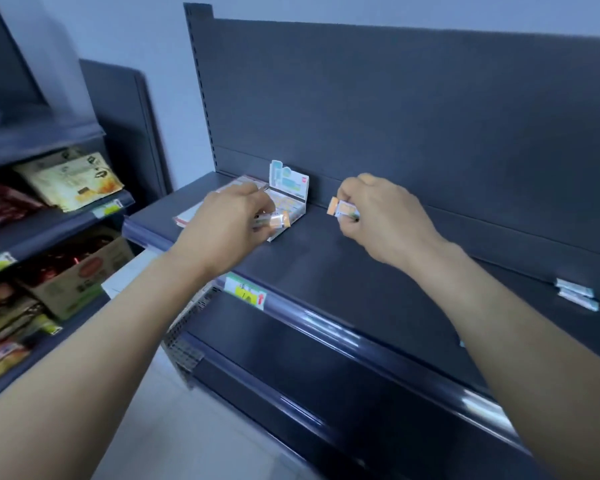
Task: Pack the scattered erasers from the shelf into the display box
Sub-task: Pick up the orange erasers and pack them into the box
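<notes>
Your left hand (234, 216) is closed w/ fingers pinched on one eraser (278, 220), orange end toward the display box (286, 206). It sits right at the box's front edge, low over the opening. My reading: you hold it lengthwise so it drops flat into the rows already inside.

Your right hand (381, 209) is curled shut on a second eraser (342, 207), maybe more than one; the bundle is blurred, can't tell the count. The orange end sticks out toward the box, just beside its right wall, above the shelf (361, 258). It looks queued to go in after the left one.

The box stands toward the shelf's back edge, near the left corner, lid flap upright against the back panel (430, 116). That keeps the mouth open toward you.

Remaining stock: two more erasers (577, 296) lie stacked toward the shelf's right end, close to the back edge, well apart from the box. So the task is partly done, in my view.

Obstructions:
- a flat packet (215, 199) lies touching or just beside the box's left side, under your left wrist; mind you don't drag it.
- the price tag (245, 293) on the front rail is clear of both arms.
- the snack shelves (49, 209) at left are no hindrance.
- both hands converge on one small opening; go one at a time.
</notes>
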Tool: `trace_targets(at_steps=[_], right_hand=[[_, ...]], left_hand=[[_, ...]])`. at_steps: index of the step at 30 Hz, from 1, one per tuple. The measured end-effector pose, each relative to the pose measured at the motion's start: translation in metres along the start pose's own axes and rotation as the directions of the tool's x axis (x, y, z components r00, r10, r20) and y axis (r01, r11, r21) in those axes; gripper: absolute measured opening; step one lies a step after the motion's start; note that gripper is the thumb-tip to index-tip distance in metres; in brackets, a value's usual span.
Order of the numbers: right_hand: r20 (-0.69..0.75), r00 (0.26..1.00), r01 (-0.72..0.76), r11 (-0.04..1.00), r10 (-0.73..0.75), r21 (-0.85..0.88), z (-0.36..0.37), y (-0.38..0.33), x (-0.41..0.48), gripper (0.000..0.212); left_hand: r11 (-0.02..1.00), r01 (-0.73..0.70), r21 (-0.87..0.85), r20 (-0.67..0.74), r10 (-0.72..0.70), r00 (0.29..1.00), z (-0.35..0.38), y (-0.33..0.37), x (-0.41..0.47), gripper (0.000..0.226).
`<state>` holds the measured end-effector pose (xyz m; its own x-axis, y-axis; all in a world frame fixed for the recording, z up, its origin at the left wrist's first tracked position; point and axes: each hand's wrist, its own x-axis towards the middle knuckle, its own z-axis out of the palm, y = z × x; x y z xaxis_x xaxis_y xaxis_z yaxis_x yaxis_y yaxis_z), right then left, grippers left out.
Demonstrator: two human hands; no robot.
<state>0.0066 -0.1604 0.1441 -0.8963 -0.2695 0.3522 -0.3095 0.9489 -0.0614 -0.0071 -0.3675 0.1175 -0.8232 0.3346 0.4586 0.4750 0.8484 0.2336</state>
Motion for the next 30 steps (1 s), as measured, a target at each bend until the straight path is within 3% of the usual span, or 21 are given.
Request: trace_targets(at_steps=[7, 15, 25, 30], right_hand=[[0.034, 0.999, 0.019, 0.999, -0.018, -0.044, 0.021, -0.047, 0.048, 0.021], [0.081, 0.997, 0.009, 1.000, -0.008, -0.012, 0.072, -0.064, 0.116, 0.023], [0.138, 0.985, -0.103, 0.995, 0.104, -0.010, 0.115, -0.052, 0.199, 0.018], [0.214, 0.962, -0.165, 0.985, 0.172, -0.050, 0.128, -0.056, 0.216, 0.023]], left_hand=[[1.000, 0.029, -0.001, -0.015, -0.029, 0.999, -0.012, -0.071, 0.000, 0.021], [0.996, 0.032, 0.084, 0.069, -0.038, 0.997, 0.006, -0.135, 0.034, 0.022], [0.999, -0.051, -0.012, 0.286, 0.053, 0.957, 0.062, -0.194, 0.121, 0.018], [0.992, -0.102, -0.071, 0.467, 0.124, 0.876, 0.089, -0.216, 0.143, 0.021]])
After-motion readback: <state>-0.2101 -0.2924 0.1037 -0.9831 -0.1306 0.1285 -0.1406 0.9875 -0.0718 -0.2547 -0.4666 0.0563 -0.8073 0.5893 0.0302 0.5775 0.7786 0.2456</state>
